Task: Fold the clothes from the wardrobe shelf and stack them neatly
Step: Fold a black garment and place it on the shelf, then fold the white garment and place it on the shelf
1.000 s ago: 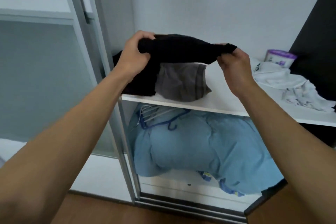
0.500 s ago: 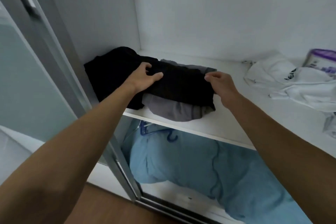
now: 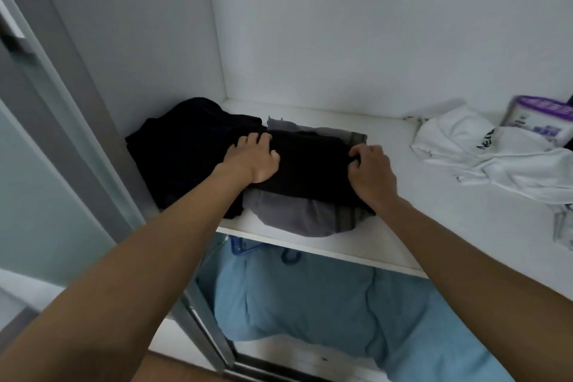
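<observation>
A folded black garment [image 3: 310, 170] lies on top of a grey garment [image 3: 294, 222] on the white wardrobe shelf [image 3: 403, 226]. My left hand [image 3: 252, 161] sits on its left end, fingers bent down into the cloth. My right hand [image 3: 370, 174] holds its right edge with curled fingers. To the left, against the side wall, is a pile of other black clothing [image 3: 179, 149]. Crumpled white clothes [image 3: 496, 161] lie at the right of the shelf.
A white and purple container [image 3: 533, 115] stands at the shelf's far right behind the white clothes. Below the shelf are light blue bedding [image 3: 310, 304] and a blue hanger [image 3: 288, 256]. The sliding door frame [image 3: 62, 102] stands at the left.
The black garment was held up in the air between both hands; it has come down onto the grey garment on the shelf. Both hands stay on its ends.
</observation>
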{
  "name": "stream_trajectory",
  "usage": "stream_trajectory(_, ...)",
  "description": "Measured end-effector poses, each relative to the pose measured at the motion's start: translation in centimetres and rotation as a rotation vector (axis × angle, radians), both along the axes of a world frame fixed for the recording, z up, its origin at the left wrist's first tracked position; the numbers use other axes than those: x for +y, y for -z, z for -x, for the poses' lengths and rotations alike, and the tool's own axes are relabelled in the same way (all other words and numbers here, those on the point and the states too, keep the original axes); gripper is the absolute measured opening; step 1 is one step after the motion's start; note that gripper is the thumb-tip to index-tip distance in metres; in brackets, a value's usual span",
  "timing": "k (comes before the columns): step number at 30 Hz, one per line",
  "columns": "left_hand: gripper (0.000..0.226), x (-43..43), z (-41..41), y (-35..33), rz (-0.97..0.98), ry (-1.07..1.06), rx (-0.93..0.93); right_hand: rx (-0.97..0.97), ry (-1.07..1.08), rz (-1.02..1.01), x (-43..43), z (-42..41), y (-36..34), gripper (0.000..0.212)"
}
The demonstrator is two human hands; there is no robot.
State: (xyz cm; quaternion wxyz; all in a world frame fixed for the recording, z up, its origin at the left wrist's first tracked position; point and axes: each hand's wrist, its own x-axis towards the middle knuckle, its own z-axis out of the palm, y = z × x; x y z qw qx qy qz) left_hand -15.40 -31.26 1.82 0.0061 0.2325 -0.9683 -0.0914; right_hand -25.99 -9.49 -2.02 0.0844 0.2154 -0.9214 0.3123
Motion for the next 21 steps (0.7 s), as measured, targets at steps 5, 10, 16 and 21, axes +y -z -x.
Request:
stream_trajectory(5,0.064,1.4,1.3,-1.9,0.21,0.142,0.023,-0.082,-0.025,-0.041,0.3,-0.6,-0.1,0.033)
stream_trajectory(10,0.036,7.4,4.1,-1.8,-0.059,0.439,0.346,-0.08,-0.131,-0.05,3.3,-1.3,-1.3,0.037)
stream_trajectory(16,0.023,15.8,8.3,-0.8,-0.456,0.669,0.197,-0.05,0.179,-0.08,14.9,2.8,-1.4,0.037)
stream_trajectory(21,0.019,22.9,12.1,-0.5,-0.622,0.637,0.018,-0.176,0.52,-0.047,28.0,8.2,-0.8,0.062)
